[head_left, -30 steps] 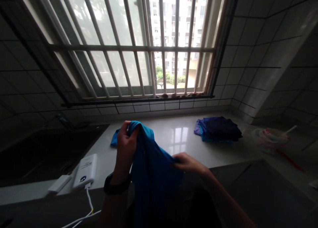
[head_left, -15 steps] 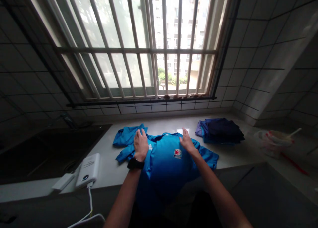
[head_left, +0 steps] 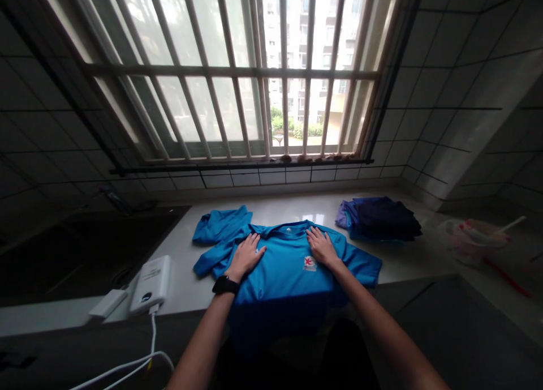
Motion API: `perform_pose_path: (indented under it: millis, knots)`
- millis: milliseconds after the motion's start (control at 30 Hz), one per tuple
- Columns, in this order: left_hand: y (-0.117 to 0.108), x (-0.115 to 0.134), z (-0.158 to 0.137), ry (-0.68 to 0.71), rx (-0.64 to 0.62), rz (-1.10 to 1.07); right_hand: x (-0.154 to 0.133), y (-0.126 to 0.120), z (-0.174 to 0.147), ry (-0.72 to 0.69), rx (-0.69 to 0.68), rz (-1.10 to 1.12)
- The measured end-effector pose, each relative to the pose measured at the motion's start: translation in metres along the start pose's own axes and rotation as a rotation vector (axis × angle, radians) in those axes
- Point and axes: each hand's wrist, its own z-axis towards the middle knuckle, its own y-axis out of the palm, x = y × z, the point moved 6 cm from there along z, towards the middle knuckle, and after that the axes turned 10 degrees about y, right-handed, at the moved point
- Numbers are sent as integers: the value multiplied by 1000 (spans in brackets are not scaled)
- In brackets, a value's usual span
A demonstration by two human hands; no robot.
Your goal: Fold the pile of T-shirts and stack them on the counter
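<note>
Now both grips lie flat and hold nothing: the left hand (head_left: 246,255) and the right hand (head_left: 321,245) rest palm down on the blue shirt (head_left: 278,271), fingers extended and slightly spread. A second ago the shirt hung bunched from raised hands; half a second ago it lay across the edge with its front puffed up. Since then its chest has settled, so the work has passed from holding the cloth up to pressing it out.

Both forearms reach forward from the near side and angle inward. The left hand, with a black band (head_left: 225,285) at its wrist, lies below one shoulder; the right rests beside the collar, just above the chest emblem (head_left: 310,263).

The shirt lies on the counter (head_left: 186,291), collar toward the window (head_left: 203,115), sleeves out to both sides, its lower part hanging over the front edge into shadow. Beyond its left sleeve is a folded blue garment (head_left: 224,225); whether they touch I cannot tell. A stack of dark clothes (head_left: 384,219) sits to the far right, and a white power bank (head_left: 151,285) lies near the sink (head_left: 85,248).
</note>
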Motion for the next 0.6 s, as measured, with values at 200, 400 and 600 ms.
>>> perform_pose_path:
  millis: [200, 400, 600]
  knots:
    - [-3, 9, -1, 11, -13, 209, 5, -1, 14, 0, -25, -65]
    - [-4, 17, 0, 176, -39, 209, 9, 0, 18, 6, 15, -30]
    - [4, 7, 9, -38, -90, 201, 10, 1, 19, 6, 22, -10]
